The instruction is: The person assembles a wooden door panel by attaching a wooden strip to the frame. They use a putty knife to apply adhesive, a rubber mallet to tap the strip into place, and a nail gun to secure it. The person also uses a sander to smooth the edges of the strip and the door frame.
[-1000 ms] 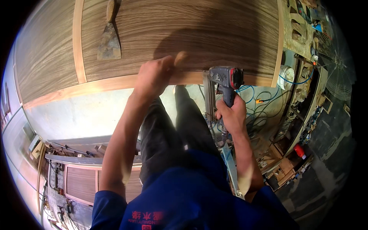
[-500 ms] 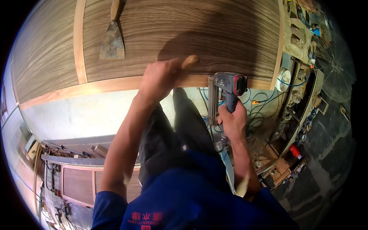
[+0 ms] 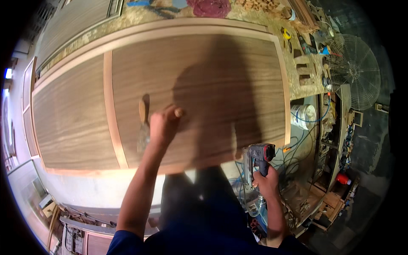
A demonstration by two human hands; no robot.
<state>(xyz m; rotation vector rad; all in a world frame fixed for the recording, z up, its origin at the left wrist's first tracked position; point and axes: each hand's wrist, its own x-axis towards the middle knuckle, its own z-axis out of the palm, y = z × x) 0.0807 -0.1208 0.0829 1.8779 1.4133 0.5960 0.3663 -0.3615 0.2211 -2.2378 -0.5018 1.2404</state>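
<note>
A wood-grained panel (image 3: 80, 110) with pale wooden frame strips lies before me. Over it, my left hand (image 3: 163, 128) is closed round a tool with a wooden handle (image 3: 178, 112); its working end is hidden in the grip. Beside that hand, a scraper (image 3: 143, 111) with a wooden handle lies on the panel, its blade partly behind my wrist. My right hand (image 3: 267, 183) grips a dark nail gun (image 3: 261, 151) by its handle, at the panel's near edge toward the right corner. An air hose fitting hangs under the gun.
A white bucket (image 3: 302, 117) stands off the panel's right end, with blue and dark hoses around it. A large wire fan (image 3: 355, 72) is farther right. Hand tools and a yellow tape measure (image 3: 285, 33) lie on the worktable. A maroon cloth (image 3: 209, 7) lies at the back.
My view has shifted to take in the whole panel. My left hand has moved from the near frame strip to over the panel, beside the scraper. The right hand still holds the nail gun.
</note>
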